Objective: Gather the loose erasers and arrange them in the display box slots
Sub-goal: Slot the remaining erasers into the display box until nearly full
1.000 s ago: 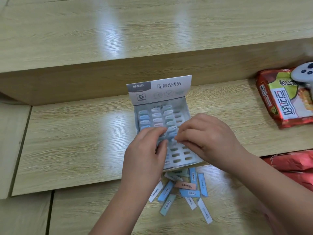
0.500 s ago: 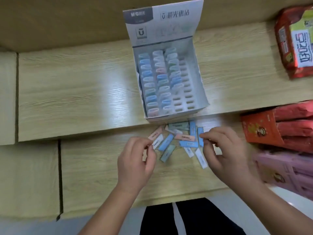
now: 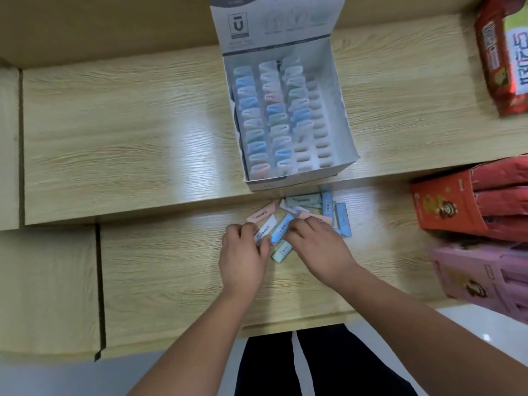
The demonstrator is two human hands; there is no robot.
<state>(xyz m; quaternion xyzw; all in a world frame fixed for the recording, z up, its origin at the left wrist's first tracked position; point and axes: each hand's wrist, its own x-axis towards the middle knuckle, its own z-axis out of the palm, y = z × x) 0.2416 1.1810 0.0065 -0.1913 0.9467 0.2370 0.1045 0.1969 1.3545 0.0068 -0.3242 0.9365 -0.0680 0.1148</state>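
Note:
A white display box (image 3: 294, 180) stands on the raised wooden ledge with its lid flap upright. Erasers fill its left three slot columns; the right column's slots are mostly bare. Below its front wall, several loose erasers (image 3: 307, 202) lie in a pile on the lower board: pink, white, blue and green. My left hand (image 3: 243, 258) pinches the end of a white eraser (image 3: 266, 229) at the pile's left side. My right hand (image 3: 317, 247) lies over the pile's middle, fingertips closed on a blue eraser (image 3: 281, 231). A green eraser (image 3: 281, 252) peeks out between both hands.
A red snack bag (image 3: 505, 52) lies at the far right of the ledge. An orange-red carton (image 3: 457, 207) and a pink carton (image 3: 480, 275) stand to the right of the pile. The board's front edge (image 3: 285, 328) runs just below my wrists.
Both hands left the box and came down to the loose pile. Since half a second ago my right hand has slid left onto the blue eraser; the camera has tilted further down.

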